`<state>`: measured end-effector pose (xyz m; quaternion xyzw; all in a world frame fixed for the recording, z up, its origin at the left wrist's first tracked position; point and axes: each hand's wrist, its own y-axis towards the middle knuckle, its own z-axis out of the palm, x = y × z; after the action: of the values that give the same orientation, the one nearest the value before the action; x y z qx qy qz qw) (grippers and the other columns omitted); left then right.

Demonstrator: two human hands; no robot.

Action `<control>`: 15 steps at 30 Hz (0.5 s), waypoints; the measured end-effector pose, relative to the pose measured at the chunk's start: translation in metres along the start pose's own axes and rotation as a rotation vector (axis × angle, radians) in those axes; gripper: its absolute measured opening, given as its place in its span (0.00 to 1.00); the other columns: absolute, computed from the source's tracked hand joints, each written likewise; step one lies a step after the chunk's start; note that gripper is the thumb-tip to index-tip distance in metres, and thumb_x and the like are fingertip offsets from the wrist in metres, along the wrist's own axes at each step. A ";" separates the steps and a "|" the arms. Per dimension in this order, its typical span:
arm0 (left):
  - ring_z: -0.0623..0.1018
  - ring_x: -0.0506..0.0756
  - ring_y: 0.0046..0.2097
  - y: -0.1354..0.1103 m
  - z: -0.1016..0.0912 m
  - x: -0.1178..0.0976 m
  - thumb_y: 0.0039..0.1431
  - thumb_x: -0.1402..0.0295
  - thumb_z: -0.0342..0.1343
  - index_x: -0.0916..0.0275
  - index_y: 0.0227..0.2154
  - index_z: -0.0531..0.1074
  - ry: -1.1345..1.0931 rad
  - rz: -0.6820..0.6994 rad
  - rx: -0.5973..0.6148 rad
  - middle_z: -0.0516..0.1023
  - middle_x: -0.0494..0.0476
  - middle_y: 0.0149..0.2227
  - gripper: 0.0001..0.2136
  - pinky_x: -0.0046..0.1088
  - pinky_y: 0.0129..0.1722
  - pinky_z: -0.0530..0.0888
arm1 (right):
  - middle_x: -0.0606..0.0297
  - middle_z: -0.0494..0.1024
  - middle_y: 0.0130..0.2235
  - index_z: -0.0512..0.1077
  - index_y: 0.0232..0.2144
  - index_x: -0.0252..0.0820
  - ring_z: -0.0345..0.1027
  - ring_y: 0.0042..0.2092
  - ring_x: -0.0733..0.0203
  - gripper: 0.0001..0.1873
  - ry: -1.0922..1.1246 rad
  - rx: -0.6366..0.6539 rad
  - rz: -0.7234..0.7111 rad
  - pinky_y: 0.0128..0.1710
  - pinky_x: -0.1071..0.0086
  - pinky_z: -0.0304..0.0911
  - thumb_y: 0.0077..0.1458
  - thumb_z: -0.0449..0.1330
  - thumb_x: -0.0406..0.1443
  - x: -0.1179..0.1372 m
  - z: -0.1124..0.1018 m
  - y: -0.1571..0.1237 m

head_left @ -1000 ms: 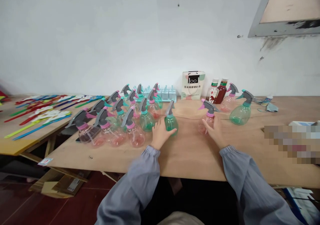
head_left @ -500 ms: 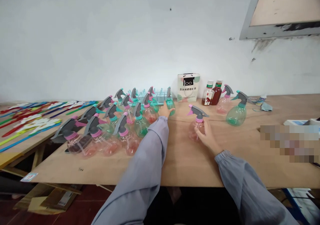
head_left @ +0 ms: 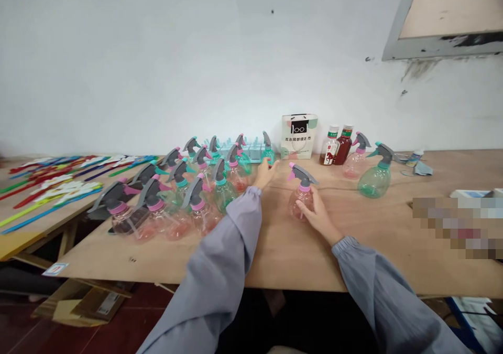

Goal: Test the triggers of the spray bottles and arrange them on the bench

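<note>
My right hand (head_left: pixel 317 216) is wrapped around the body of a pink spray bottle (head_left: pixel 295 204) with a grey trigger head, which is upright over the table in front of me. Out in front, my left hand (head_left: pixel 265 173) has its fingers apart and its thumb pointing right. Just beyond it stands a green spray bottle (head_left: pixel 268 153), partly hidden by the hand. To the left of my left arm several pink and green spray bottles stand in close rows, among them a pink one (head_left: pixel 204 218) near the forearm.
A pale blue rack (head_left: pixel 255 152) sits by the wall, with a paper bag (head_left: pixel 299 139) and two labelled sauce-like bottles (head_left: pixel 337 147) to its right. Farther right stand a pink spray bottle (head_left: pixel 354 164) and a green one (head_left: pixel 375 180). Colourful strips (head_left: pixel 58 186) cover the left table.
My left hand has come back slightly from the green spray bottle, which now stands farther back. My right hand still grips the pink bottle, shifted a little left. The view has turned slightly.
</note>
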<state>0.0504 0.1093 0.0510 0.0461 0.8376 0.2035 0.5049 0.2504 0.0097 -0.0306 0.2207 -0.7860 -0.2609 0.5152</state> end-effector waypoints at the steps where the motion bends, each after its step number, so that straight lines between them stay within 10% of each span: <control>1: 0.76 0.60 0.49 -0.016 -0.002 -0.002 0.65 0.58 0.53 0.63 0.46 0.70 -0.048 0.070 0.021 0.77 0.65 0.45 0.15 0.37 0.52 0.69 | 0.50 0.66 0.61 0.57 0.62 0.43 0.61 0.62 0.46 0.34 0.015 -0.006 0.010 0.63 0.48 0.56 0.58 0.59 0.50 -0.001 0.003 -0.001; 3: 0.74 0.58 0.54 -0.049 -0.005 -0.007 0.67 0.55 0.46 0.60 0.48 0.70 -0.128 0.197 0.062 0.74 0.63 0.52 0.17 0.36 0.56 0.68 | 0.50 0.66 0.61 0.56 0.63 0.43 0.60 0.63 0.46 0.35 0.014 -0.024 0.014 0.64 0.48 0.55 0.58 0.59 0.50 -0.001 0.010 -0.002; 7: 0.65 0.64 0.64 -0.101 -0.005 -0.021 0.49 0.53 0.66 0.61 0.60 0.59 -0.232 0.398 0.198 0.63 0.68 0.62 0.38 0.44 0.63 0.62 | 0.50 0.67 0.58 0.55 0.63 0.42 0.61 0.62 0.45 0.35 -0.027 -0.009 -0.080 0.63 0.46 0.56 0.57 0.59 0.46 0.008 0.028 -0.007; 13: 0.73 0.62 0.55 -0.117 -0.012 -0.029 0.50 0.65 0.64 0.60 0.61 0.57 -0.288 0.159 -0.008 0.71 0.65 0.53 0.35 0.43 0.56 0.69 | 0.49 0.64 0.61 0.55 0.64 0.43 0.59 0.63 0.46 0.38 -0.093 0.237 -0.232 0.63 0.51 0.59 0.56 0.62 0.46 0.036 0.037 -0.014; 15: 0.71 0.61 0.57 -0.116 -0.020 -0.023 0.50 0.68 0.63 0.58 0.58 0.62 -0.358 0.141 -0.016 0.70 0.64 0.56 0.31 0.41 0.56 0.69 | 0.54 0.66 0.61 0.60 0.61 0.47 0.60 0.63 0.48 0.29 -0.078 0.128 -0.196 0.63 0.52 0.58 0.60 0.57 0.47 0.035 0.018 -0.007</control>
<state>0.0592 -0.0091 0.0336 0.1358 0.7275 0.2336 0.6306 0.2215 -0.0139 -0.0160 0.3184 -0.7951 -0.2677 0.4413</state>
